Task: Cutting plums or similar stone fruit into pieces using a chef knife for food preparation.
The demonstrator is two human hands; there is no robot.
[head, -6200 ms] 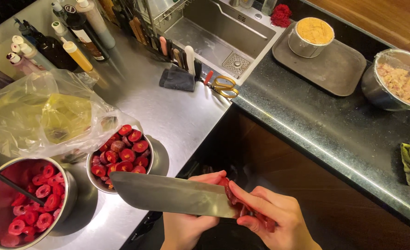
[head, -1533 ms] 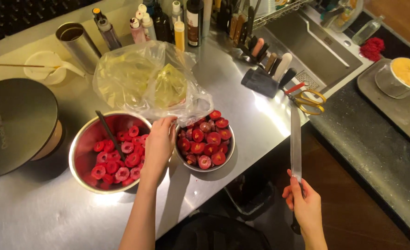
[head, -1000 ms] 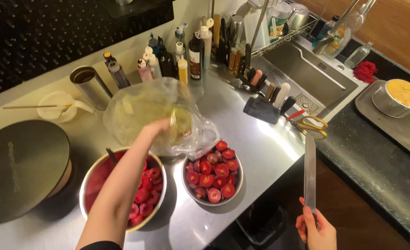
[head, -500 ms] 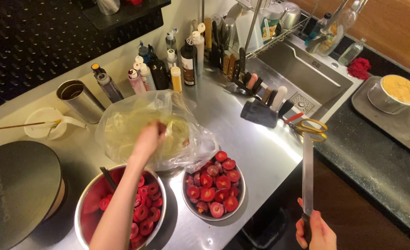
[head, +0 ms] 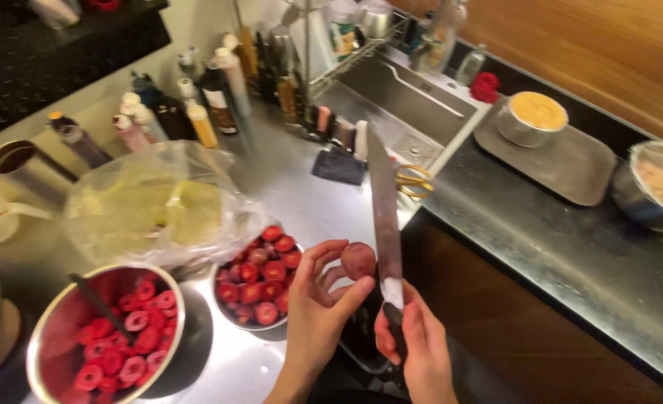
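Observation:
My left hand (head: 318,307) holds a small round reddish fruit (head: 358,261) between fingertips, in front of the counter's edge. My right hand (head: 415,344) grips the handle of a large knife (head: 384,217), blade pointing away and standing right beside the fruit. Just left of my left hand sits a small steel bowl of red fruit halves (head: 260,280). A larger steel bowl of red fruit pieces (head: 114,340) with a dark utensil in it stands at the lower left. A clear plastic bag of pale fruit (head: 152,209) lies behind both bowls.
Bottles (head: 197,97) line the back of the steel counter. A sink (head: 398,97) lies beyond, with yellow-handled scissors (head: 413,179) at its edge. On the dark counter to the right stand a tray with a filled pot (head: 537,120) and a steel bowl (head: 657,187).
My left hand left the plastic bag and came back to the front with a round fruit. The knife has swung in beside it.

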